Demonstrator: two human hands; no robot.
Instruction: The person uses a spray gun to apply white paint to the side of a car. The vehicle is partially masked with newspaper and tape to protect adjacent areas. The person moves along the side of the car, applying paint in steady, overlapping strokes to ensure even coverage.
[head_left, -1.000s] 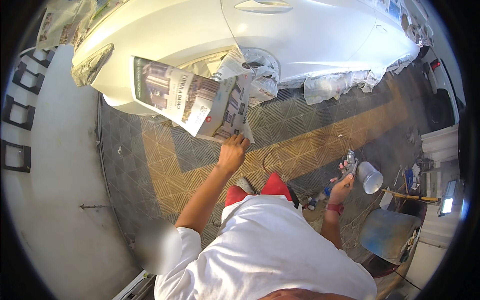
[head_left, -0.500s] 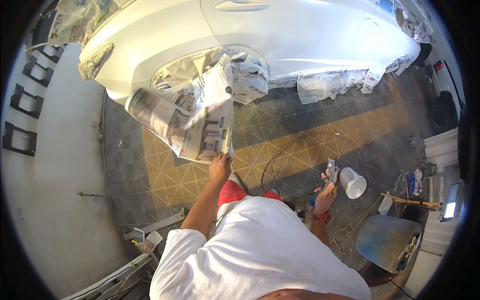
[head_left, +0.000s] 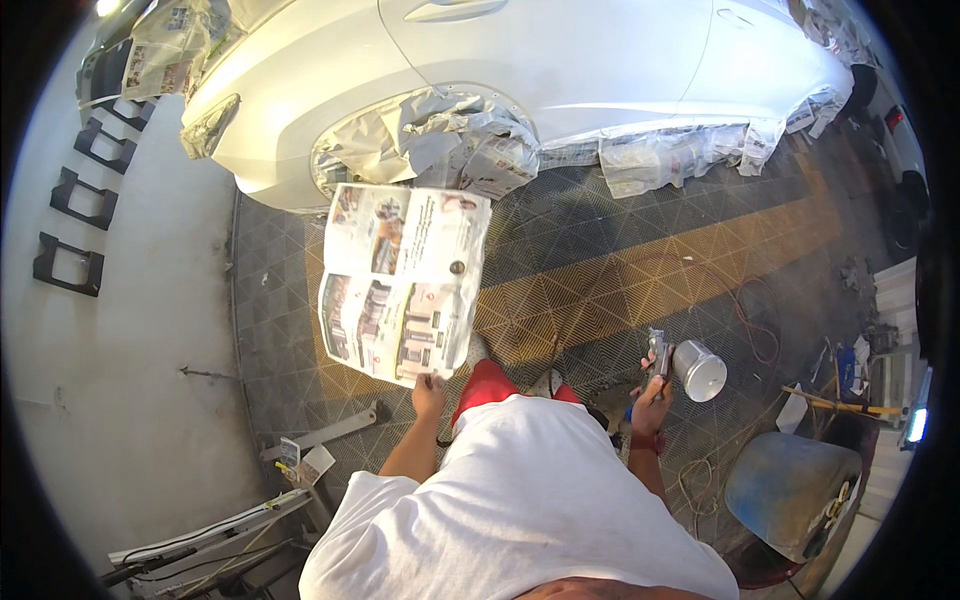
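Observation:
My left hand [head_left: 429,396] pinches the lower edge of an opened-out newspaper sheet [head_left: 400,280], which stands up in front of me above the floor. In my right hand [head_left: 652,402] is a spray gun [head_left: 657,350], gripped by its handle, with a silvery round cup [head_left: 699,370] on its right side. Ahead of both hands is the side of a white car [head_left: 590,60]. Its wheel opening is covered with crumpled masking paper [head_left: 450,140], and more paper [head_left: 680,160] hangs along its lower edge.
Patterned grey and yellow floor tiles [head_left: 570,270] lie below, crossed by a reddish hose [head_left: 745,310]. A worn blue stool seat [head_left: 785,490] stands at lower right. Black brackets [head_left: 68,264] hang on the left wall. A long metal bar [head_left: 325,430] lies at left.
The newspaper sheet, folded over and blurred before, now hangs spread out flat. My left hand has come lower, closer to my body. My right hand still grips the spray gun.

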